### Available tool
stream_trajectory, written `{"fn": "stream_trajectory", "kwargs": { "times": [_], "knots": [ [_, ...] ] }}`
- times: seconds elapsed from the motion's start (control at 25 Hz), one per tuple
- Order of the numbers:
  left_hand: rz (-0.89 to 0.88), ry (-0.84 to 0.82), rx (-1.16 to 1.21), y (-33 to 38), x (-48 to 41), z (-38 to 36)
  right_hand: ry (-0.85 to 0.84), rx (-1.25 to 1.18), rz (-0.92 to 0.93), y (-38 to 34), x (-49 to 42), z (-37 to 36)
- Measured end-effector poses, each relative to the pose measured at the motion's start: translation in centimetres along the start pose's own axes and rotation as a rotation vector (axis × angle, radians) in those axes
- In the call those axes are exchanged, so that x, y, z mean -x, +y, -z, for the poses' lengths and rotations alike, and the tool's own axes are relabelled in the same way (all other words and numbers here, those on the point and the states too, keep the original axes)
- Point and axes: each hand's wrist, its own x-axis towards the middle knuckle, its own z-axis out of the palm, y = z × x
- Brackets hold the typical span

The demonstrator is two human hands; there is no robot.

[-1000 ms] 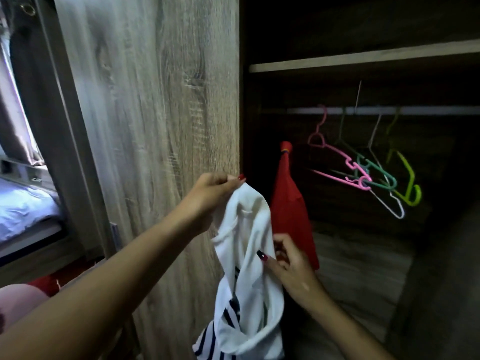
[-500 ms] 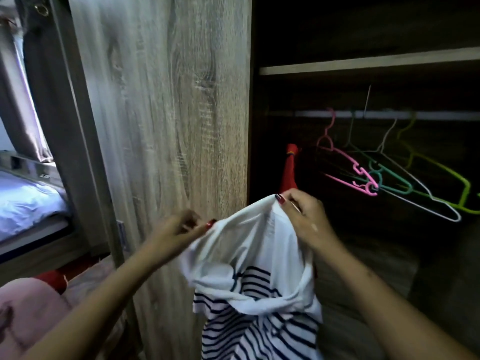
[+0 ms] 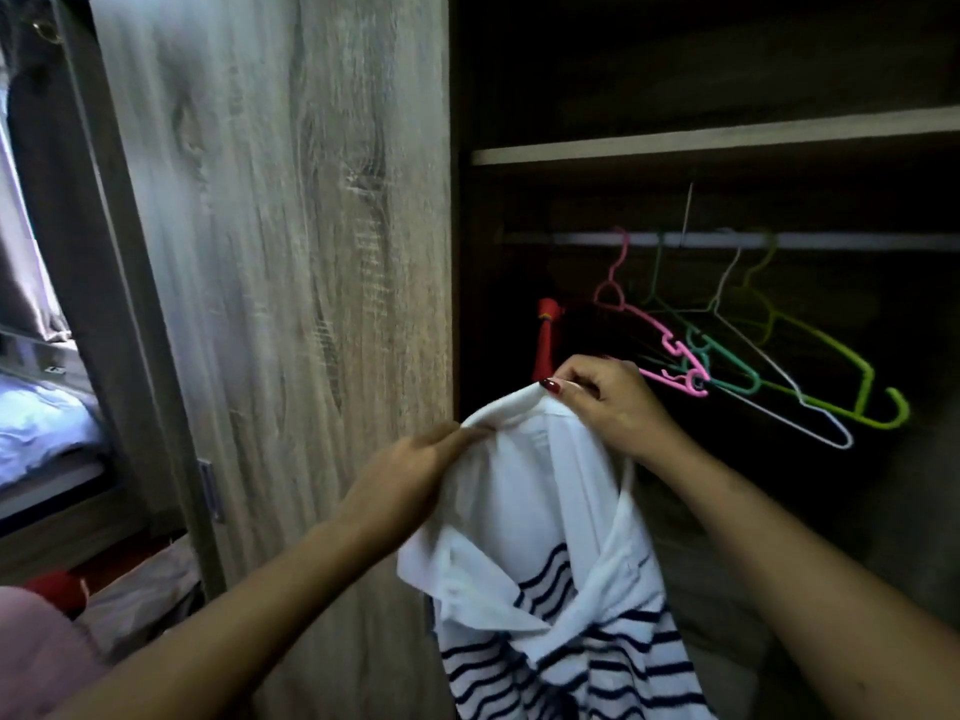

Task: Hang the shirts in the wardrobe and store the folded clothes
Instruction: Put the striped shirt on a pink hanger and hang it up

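Between left hand and right hand: striped shirt, both pinching collar.

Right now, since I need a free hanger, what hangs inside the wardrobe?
On the rail hang a pink hanger, a green one, a white one and a lime one, all bare. Left of them is a red garment; the shirt and right hand cover its lower part.
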Motion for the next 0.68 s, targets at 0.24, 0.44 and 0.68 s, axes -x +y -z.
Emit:
{"fn": "stream_trajectory", "kwargs": {
  "times": [0.24,0.44,0.68],
  "knots": [
    [-0.074,-0.005,0.067,1.4,-5.4,1.9,0.28,0.387,0.017,4.7,-4.6,3.6],
    [-0.072,-0.043,0.022,1.9,-7.1,2.4,0.233,0.75,-0.286,8.6,-7.2,5.1],
    [-0.012,-0.07,-0.041,0.5,-7.4,3.2,0.253,0.563,-0.517,11.4,-8.3,3.6]
  ]
}}
